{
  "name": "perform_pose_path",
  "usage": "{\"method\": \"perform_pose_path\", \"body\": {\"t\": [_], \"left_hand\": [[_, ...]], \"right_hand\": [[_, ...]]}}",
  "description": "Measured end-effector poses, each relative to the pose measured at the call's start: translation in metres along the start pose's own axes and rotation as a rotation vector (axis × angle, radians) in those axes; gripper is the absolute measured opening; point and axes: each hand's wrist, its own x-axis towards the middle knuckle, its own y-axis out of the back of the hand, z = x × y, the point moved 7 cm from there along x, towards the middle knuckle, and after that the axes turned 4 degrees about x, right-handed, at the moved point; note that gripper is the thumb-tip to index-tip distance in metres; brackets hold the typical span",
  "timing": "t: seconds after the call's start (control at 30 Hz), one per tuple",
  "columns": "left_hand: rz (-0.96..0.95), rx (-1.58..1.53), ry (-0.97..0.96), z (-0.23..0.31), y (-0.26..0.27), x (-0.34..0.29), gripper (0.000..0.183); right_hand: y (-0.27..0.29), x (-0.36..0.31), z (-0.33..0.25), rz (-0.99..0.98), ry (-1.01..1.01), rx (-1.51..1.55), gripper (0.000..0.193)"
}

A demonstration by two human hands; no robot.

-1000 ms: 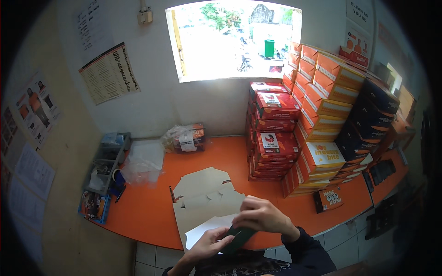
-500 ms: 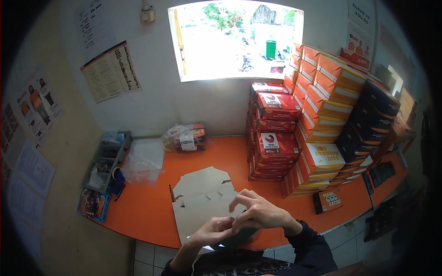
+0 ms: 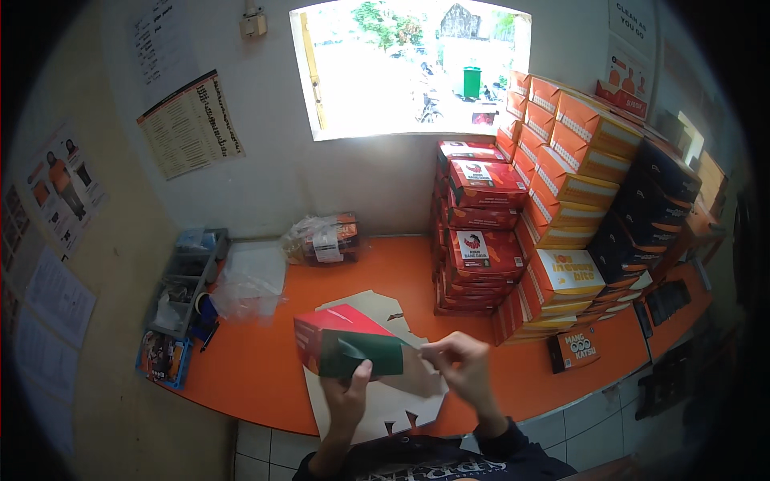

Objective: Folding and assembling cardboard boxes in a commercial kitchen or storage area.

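Note:
A partly folded carton box [image 3: 361, 353], red on top with a dark green side, is held up above a flat tan cardboard sheet [image 3: 365, 409]. My left hand [image 3: 346, 397] grips its near side, thumb pressed on the green panel. Just right of the box, my right hand [image 3: 464, 365] has its fingers curled in a pinch near the box's right edge. Whatever is between those fingertips, if anything, is too small to make out. The cardboard sheet lies on the orange table [image 3: 265, 361], with cut slots showing along its near edge.
Stacked red boxes [image 3: 485, 248] and orange-yellow boxes [image 3: 565, 200] rise at the right, dark boxes [image 3: 654, 200] beyond. A small dark box [image 3: 573, 350] lies before them. Left are a grey organiser [image 3: 176, 293], a clear plastic bag [image 3: 241, 293] and a wrapped pack [image 3: 325, 239].
The box came up from beneath my hands and now shows its red and green sides. My hands have parted, the left moving left and the right staying to the right.

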Motion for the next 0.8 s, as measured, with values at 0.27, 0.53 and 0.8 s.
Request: {"method": "perform_pose_path", "body": {"t": [0.27, 0.53, 0.8], "left_hand": [[-0.134, 0.113, -0.022, 0.009, -0.014, 0.008, 0.021], [-0.222, 0.094, 0.037, -0.022, -0.018, -0.005, 0.024], [-1.15, 0.457, -0.071, 0.011, -0.032, -0.047, 0.036]], "right_hand": [[-0.029, -0.01, -0.034, -0.225, 0.182, -0.235, 0.008], [-0.019, -0.01, -0.003, -0.089, -0.05, 0.636, 0.026], [0.007, 0.017, 0.006, -0.555, -0.07, -0.124, 0.029]]}}
